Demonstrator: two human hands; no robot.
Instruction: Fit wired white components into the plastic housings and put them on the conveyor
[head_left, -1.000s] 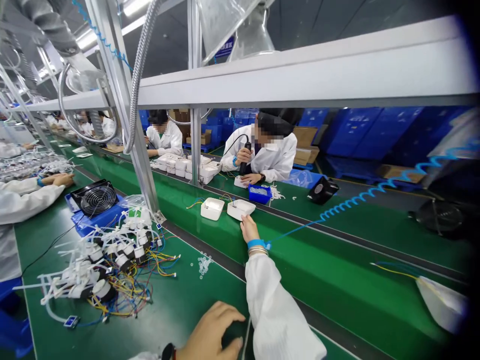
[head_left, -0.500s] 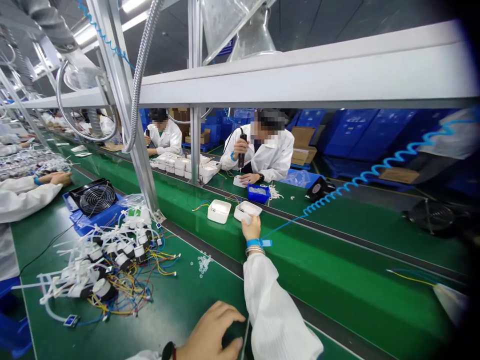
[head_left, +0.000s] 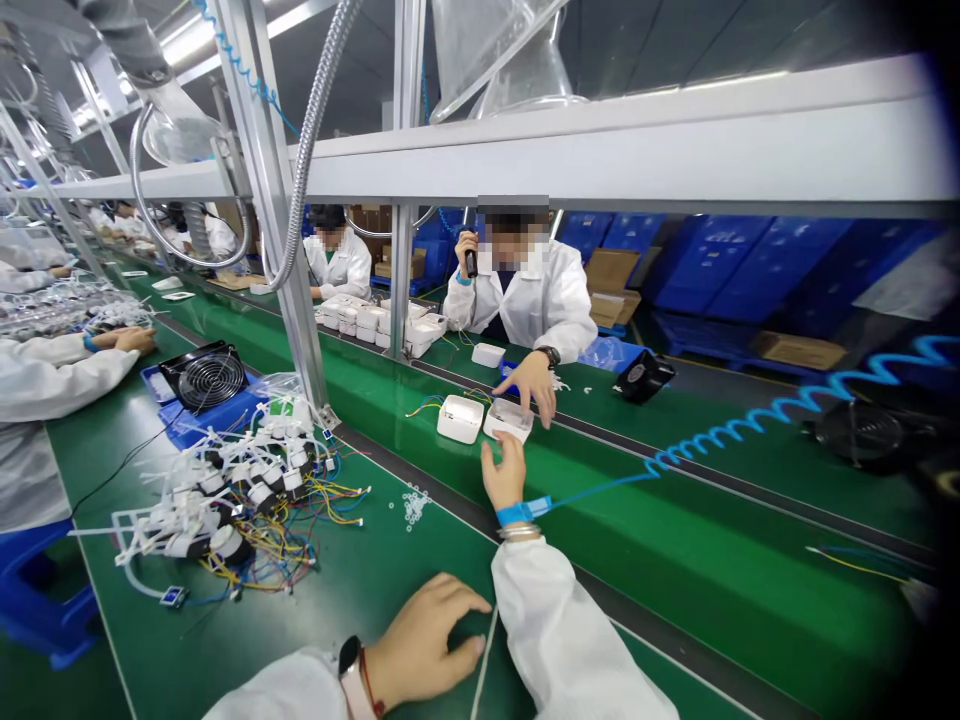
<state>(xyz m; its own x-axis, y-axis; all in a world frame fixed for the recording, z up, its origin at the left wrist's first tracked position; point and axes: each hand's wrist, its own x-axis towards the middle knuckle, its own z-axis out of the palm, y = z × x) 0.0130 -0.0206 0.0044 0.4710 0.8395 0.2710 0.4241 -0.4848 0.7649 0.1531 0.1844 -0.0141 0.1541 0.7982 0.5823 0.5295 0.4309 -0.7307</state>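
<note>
On the green bench in the foreground my left hand point(head_left: 424, 640) rests with thumb and fingers apart, holding nothing. My right hand point(head_left: 505, 472), with a blue strap at its wrist, reaches over the green belt. Its thumb and fingers are spread at the near edge of an open white plastic box point(head_left: 495, 428); whether the fingertips touch it I cannot tell. A co-worker's hand point(head_left: 531, 380) reaches over the far side of that same box. Just left of it stands a second open white box point(head_left: 460, 419), with coloured wires at its side.
A heap of small motors with tubes and wires point(head_left: 240, 500) lies left on the bench, near small white rings point(head_left: 412, 505). A black fan point(head_left: 204, 378) stands behind. A metal post point(head_left: 281, 250) and coiled blue cord point(head_left: 750, 425) cross the space. A co-worker point(head_left: 517, 290) holds a dark screwdriver tool.
My right hand has opened and drawn back slightly from the right box. The co-worker has raised the tool and stretched the other hand toward that box. The view has shifted slightly.
</note>
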